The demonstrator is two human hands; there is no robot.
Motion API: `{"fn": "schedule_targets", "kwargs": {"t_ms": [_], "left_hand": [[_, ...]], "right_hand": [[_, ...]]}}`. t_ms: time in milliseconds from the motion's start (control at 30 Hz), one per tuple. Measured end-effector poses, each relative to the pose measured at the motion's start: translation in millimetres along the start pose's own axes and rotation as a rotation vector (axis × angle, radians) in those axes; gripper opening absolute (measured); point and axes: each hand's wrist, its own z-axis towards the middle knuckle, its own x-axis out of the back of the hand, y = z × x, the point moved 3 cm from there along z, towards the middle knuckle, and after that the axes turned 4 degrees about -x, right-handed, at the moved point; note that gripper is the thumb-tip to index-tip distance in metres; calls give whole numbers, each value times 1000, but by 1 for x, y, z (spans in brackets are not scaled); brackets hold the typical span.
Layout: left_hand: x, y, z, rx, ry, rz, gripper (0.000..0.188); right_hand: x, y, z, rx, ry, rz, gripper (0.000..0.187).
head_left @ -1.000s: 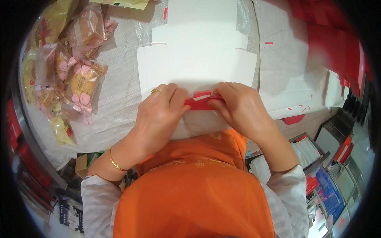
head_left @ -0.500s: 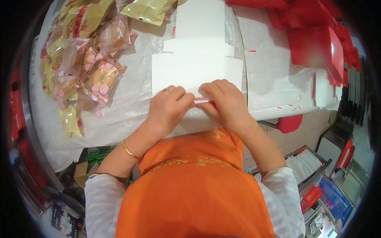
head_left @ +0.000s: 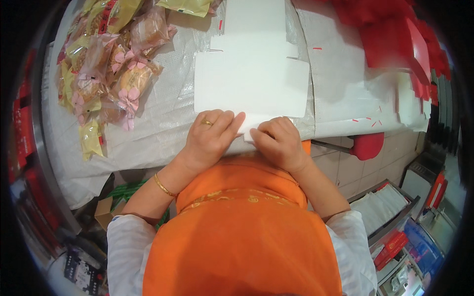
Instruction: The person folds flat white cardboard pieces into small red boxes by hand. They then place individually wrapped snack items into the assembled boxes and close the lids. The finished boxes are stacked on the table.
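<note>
A flat white cardboard box blank (head_left: 252, 81) lies on the table directly before me, its long panel stretching away and its cut flaps jutting at the sides. Both hands grip the near edge, side by side. My left hand (head_left: 212, 135), with a ring and a gold bracelet, is closed on the left part of the near flap. My right hand (head_left: 281, 144) has its fingers curled on the flap's right part. Between them a small white tab shows. The thumbs and the flap's underside are mostly hidden.
Wrapped pastries (head_left: 133, 81) are heaped at the left, with a small yellow packet (head_left: 91, 140) at their near end. Red boxes (head_left: 390, 42) stand at the far right. Thin red scraps (head_left: 365, 119) lie on the white table cover (head_left: 340, 93). A red stool (head_left: 368, 146) is beside the table.
The near flap's raised, reddish edge between my hands has turned down, and its white face shows now. My right fingers have curled tighter. The view has shifted slightly.
</note>
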Motion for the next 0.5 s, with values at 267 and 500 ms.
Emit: {"fn": "schedule_targets", "kwargs": {"t_ms": [267, 500], "left_hand": [[-4, 1, 4, -16, 33, -228, 28], [-7, 1, 6, -39, -26, -271, 23]], "right_hand": [[3, 5, 8, -191, -53, 183, 26], [3, 7, 8, -221, -104, 180, 23]]}}
